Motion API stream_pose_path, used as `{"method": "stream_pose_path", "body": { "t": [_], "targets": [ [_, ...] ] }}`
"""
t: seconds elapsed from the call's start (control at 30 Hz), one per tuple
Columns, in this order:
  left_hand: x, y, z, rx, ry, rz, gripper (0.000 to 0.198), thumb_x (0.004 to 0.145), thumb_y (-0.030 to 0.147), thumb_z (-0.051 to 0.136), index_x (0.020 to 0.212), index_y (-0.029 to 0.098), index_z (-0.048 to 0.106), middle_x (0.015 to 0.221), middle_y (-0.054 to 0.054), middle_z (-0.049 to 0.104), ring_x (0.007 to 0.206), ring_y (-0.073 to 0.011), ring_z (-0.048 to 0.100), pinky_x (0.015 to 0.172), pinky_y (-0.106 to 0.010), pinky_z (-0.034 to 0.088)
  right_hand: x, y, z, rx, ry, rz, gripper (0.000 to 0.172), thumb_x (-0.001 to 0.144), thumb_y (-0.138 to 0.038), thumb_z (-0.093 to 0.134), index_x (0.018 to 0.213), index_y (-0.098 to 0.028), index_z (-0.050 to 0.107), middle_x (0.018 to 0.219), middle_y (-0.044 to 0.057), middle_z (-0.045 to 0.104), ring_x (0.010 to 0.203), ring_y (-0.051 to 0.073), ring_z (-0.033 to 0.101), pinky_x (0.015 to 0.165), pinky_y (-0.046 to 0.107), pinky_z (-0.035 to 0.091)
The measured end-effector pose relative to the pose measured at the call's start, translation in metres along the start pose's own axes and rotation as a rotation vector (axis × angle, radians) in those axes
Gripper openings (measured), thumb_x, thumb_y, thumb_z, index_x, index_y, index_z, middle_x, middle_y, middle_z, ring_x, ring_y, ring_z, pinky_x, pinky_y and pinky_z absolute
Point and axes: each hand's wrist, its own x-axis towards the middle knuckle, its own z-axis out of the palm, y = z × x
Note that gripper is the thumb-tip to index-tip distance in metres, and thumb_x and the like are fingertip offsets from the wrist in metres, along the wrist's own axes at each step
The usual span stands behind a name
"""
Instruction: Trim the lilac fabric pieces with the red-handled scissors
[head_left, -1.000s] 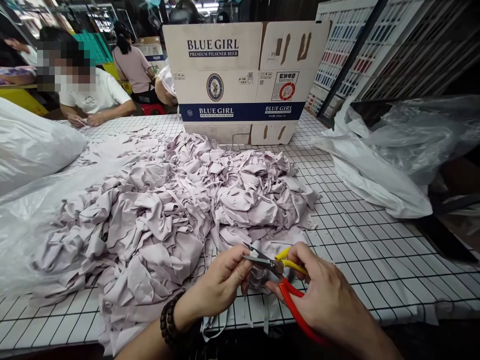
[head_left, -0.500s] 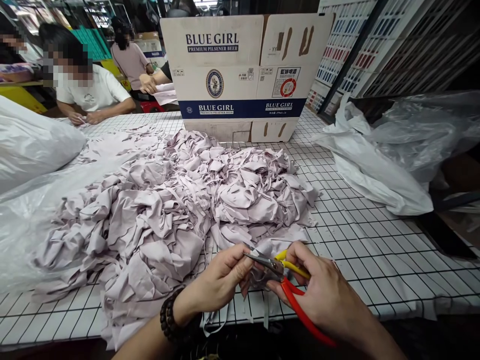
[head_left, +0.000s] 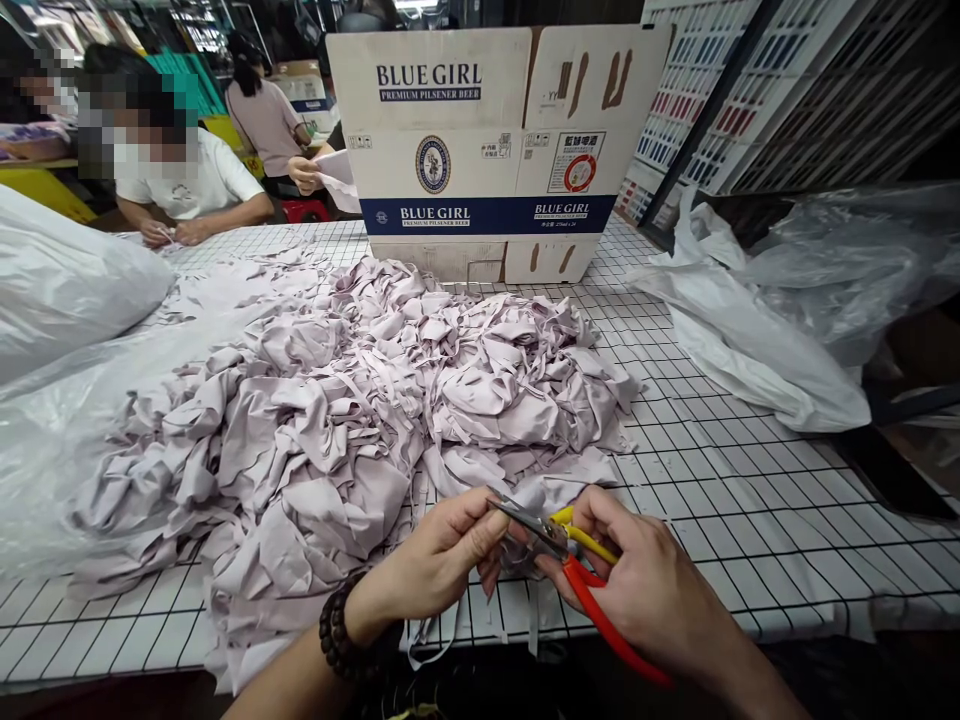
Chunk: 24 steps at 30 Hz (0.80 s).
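Scissors (head_left: 611, 625) with one red and one yellow handle are gripped in my right hand (head_left: 649, 580), at the near edge of the table. Their blades look nearly closed and point left to the fingertips of my left hand (head_left: 454, 550). Thumb and fingers of that hand are pinched together on a piece of pale lilac fabric (head_left: 516, 555), mostly hidden behind the fingers and blades. Just beyond both hands spreads a large heap of lilac fabric pieces (head_left: 315, 440), crumpled, with narrow strips among them. A dark beaded bracelet (head_left: 339, 632) circles my left wrist.
A Blue Girl beer carton (head_left: 442, 110) stands upright behind the heap. Plastic bags lie at the left (head_left: 67, 285) and right (head_left: 757, 330) of the grid-patterned table cover (head_left: 697, 470). Across the table a person (head_left: 187, 175) works; another hand (head_left: 304, 175) holds fabric beside the carton.
My hands and the scissors stay almost in place. Beside the carton, the other person's hand and fabric have shifted slightly. The whole view has moved only a little.
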Motion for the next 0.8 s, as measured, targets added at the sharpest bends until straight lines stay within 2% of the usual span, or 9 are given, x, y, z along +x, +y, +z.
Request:
{"method": "stream_pose_path", "body": {
  "t": [0.2,0.3,0.37,0.43,0.53,0.6,0.7,0.73,0.8],
  "targets": [
    [0.0,0.003,-0.001,0.015,-0.003,-0.031,0.036,0.097,0.046,0.045,0.093,0.013,0.059,0.067,0.001,0.051,0.053,-0.0077,0.051,0.054,-0.02,0.041,0.002,0.004,0.002,-0.001,0.07,-0.074,0.039,0.071,-0.04,0.067,0.067,-0.026,0.031,0.052,-0.009,0.038,0.047,0.01,0.036,0.044,0.022,0.032],
    [0.001,0.005,-0.001,-0.005,-0.002,-0.05,0.038,0.096,0.048,0.046,0.093,0.013,0.059,0.065,0.002,0.051,0.053,-0.0081,0.051,0.054,-0.02,0.04,0.004,0.011,0.004,0.14,0.066,-0.032,0.044,0.068,-0.04,0.072,0.065,-0.025,0.031,0.053,-0.01,0.035,0.047,0.009,0.034,0.043,0.022,0.029],
    [0.003,0.006,-0.001,-0.023,-0.004,-0.047,0.038,0.095,0.049,0.046,0.093,0.013,0.058,0.064,0.002,0.05,0.053,-0.0086,0.051,0.054,-0.021,0.04,0.007,0.018,0.005,0.382,0.023,0.079,0.045,0.068,-0.044,0.073,0.066,-0.025,0.033,0.052,-0.01,0.036,0.045,0.008,0.033,0.042,0.022,0.028],
    [0.004,0.006,0.0,-0.019,-0.005,-0.049,0.037,0.096,0.049,0.045,0.093,0.014,0.058,0.063,0.003,0.049,0.054,-0.009,0.051,0.056,-0.021,0.041,0.011,0.023,0.006,0.657,-0.037,0.158,0.042,0.072,-0.053,0.069,0.07,-0.024,0.039,0.054,-0.009,0.044,0.043,0.008,0.036,0.042,0.023,0.032],
    [0.004,0.003,0.007,0.139,-0.02,-0.028,0.035,0.098,0.044,0.04,0.091,0.014,0.058,0.068,0.001,0.052,0.061,-0.0109,0.053,0.064,-0.024,0.045,0.017,0.021,0.012,0.931,-0.156,0.129,0.044,0.075,-0.062,0.065,0.079,-0.022,0.048,0.067,-0.002,0.058,0.054,0.013,0.053,0.053,0.027,0.045],
    [0.003,0.0,0.015,0.318,-0.051,0.052,0.033,0.1,0.038,0.038,0.091,0.015,0.06,0.082,-0.005,0.059,0.078,-0.0147,0.058,0.078,-0.027,0.046,0.021,0.014,0.022,1.027,-0.228,0.118,0.042,0.074,-0.057,0.069,0.082,-0.022,0.048,0.071,-0.003,0.059,0.06,0.013,0.056,0.059,0.027,0.047],
    [-0.001,-0.01,0.024,0.465,-0.073,0.153,0.031,0.1,0.032,0.035,0.093,0.015,0.06,0.107,-0.011,0.061,0.107,-0.0203,0.055,0.099,-0.032,0.04,0.03,0.006,0.039,1.073,-0.328,0.142,0.043,0.07,-0.048,0.077,0.081,-0.023,0.043,0.069,-0.007,0.054,0.05,0.009,0.049,0.048,0.024,0.04],
    [-0.003,-0.013,0.025,0.46,-0.057,0.138,0.032,0.101,0.033,0.034,0.093,0.015,0.06,0.106,-0.011,0.061,0.105,-0.0199,0.056,0.097,-0.032,0.041,0.033,0.006,0.043,1.065,-0.337,0.145,0.044,0.069,-0.048,0.077,0.081,-0.023,0.042,0.068,-0.007,0.054,0.049,0.009,0.048,0.047,0.024,0.039],
    [-0.006,-0.019,0.024,0.405,0.008,0.049,0.036,0.1,0.037,0.034,0.09,0.015,0.06,0.092,-0.008,0.059,0.085,-0.0164,0.058,0.083,-0.028,0.046,0.036,0.011,0.047,1.041,-0.28,0.152,0.042,0.072,-0.047,0.075,0.082,-0.023,0.041,0.068,-0.007,0.053,0.052,0.01,0.048,0.051,0.024,0.04]
  ]
}}
